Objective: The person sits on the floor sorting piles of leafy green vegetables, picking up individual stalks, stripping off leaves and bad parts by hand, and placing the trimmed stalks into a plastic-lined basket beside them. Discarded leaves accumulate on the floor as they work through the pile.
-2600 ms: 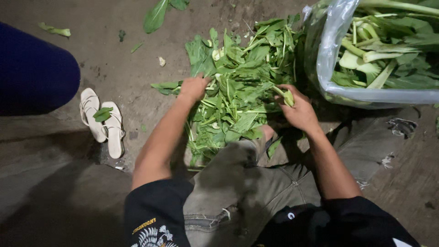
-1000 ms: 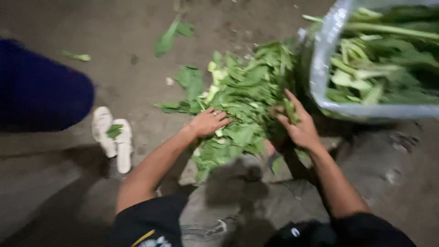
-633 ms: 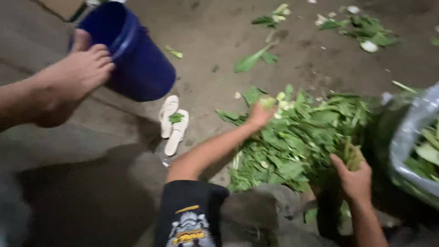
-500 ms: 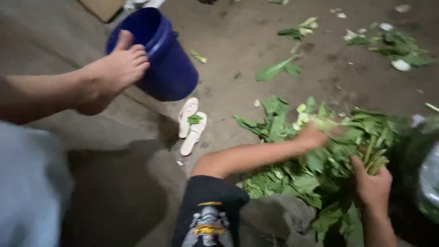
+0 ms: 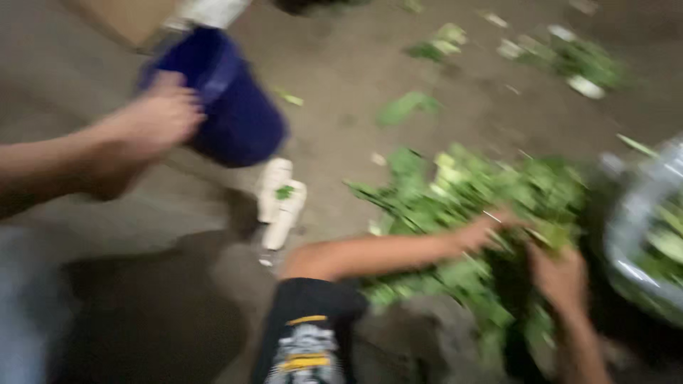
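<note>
Greens fill the right half of our view: a loose heap of cut leafy green stalks [image 5: 484, 213] lies on the bare grey concrete floor [image 5: 356, 64], and both our hands are in it. Our left hand [image 5: 482, 229] lies on top of the heap near its middle, arm stretched across from the left; our right hand [image 5: 562, 277] sits just right of it, at the heap's near edge. The picture is blurred by motion, so we cannot tell whether either hand is spread or closed on leaves. A clear plastic bag of green stalks [image 5: 640, 235] stands just beside the heap on the right. To the left lie a pair of white sandals [image 5: 281, 203], a dark blue plastic bucket [image 5: 231, 107] and another person's bare foot [image 5: 142, 135]; open floor with scattered leaf scraps [image 5: 562, 53] stretches beyond the heap.
</note>
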Demonstrator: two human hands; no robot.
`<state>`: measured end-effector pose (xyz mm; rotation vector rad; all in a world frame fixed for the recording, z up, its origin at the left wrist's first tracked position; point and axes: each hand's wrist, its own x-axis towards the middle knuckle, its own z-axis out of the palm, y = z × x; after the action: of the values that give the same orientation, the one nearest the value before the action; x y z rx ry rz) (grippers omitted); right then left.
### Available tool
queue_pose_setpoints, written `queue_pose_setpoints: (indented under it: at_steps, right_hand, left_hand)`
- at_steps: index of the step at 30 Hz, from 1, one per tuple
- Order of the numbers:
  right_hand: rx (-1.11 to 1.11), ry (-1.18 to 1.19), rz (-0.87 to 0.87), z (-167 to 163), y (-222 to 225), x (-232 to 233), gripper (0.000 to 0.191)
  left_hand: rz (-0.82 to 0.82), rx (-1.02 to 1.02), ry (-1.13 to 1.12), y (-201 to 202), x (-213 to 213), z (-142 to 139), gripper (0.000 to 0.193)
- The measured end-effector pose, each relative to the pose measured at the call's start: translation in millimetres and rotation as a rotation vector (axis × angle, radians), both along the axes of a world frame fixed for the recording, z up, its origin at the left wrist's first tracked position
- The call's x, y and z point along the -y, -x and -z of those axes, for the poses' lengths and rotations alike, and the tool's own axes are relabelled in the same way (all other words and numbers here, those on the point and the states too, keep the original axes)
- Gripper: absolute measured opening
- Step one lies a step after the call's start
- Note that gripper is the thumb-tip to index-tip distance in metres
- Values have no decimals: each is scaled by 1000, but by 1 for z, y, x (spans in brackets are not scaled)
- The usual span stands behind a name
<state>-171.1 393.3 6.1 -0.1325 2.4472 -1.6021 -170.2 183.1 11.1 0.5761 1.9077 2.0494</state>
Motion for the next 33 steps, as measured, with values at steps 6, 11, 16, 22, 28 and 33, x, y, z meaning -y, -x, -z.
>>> queue_pose_setpoints:
  at_steps: [6,11,16,22,28,33]
  right_hand:
    - [-31,535,-306,-24,-54,-37,28]
    - [230,832,-225,-68,-71,-48,26]
    - [285,1040,-56,-139,-83,-90,22]
    - [-428,1182,151,-230,-99,-187,33]
    - [-1312,467,141,-281,-47,-238,42]
    - [-1240,1019,265,-253,-6,-212,32]
  left_hand:
    - [-482,672,173,11,31,51,75]
    - [-420,688,215,12,29,61,67]
    - [-215,697,266,0,10,68,52]
    - [-92,431,466,12,-9,70,50]
    - [-132,433,363,18,-28,50,44]
    - [-228,377,-102,52,-57,-11,49]
